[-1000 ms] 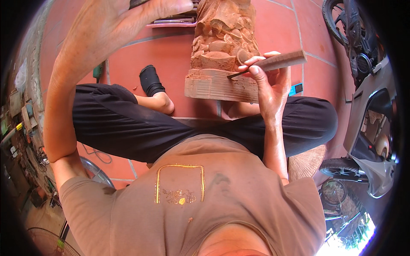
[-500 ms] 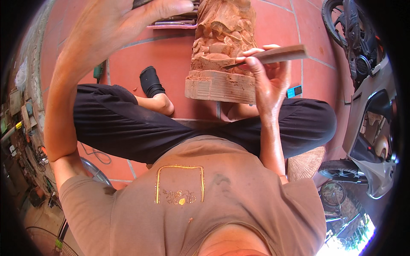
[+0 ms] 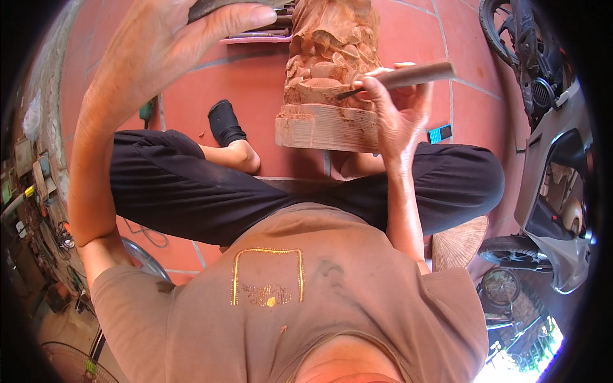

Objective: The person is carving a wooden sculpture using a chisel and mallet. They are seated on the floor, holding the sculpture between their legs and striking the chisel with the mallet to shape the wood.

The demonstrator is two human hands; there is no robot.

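Note:
A carved reddish-brown wooden block (image 3: 327, 124) stands between my feet, with leaf-like relief above a plain, flat base. My right hand (image 3: 402, 112) grips a wood chisel (image 3: 418, 75) by its brown handle. The dark blade slants left, its tip at the carving just above the base; whether it touches cannot be told. My left hand (image 3: 172, 45) is raised at the upper left, its thumb along a dark, worn piece (image 3: 214, 7) that it holds. The upper edge cuts off most of that piece and the fingers, so its kind is unclear.
Behind the carving lies a pink-edged tray (image 3: 262, 39) of several tools. A blue keypad phone (image 3: 440, 133) rests on the red floor tiles by my right knee. Motorbikes (image 3: 555, 172) stand at the right; clutter (image 3: 38, 185) lines the left wall. A fan (image 3: 70, 364) is at lower left.
My left hand has come slightly down and left, showing more of the dark piece. The right hand and chisel have shifted only a little, with the blade still at the carving.

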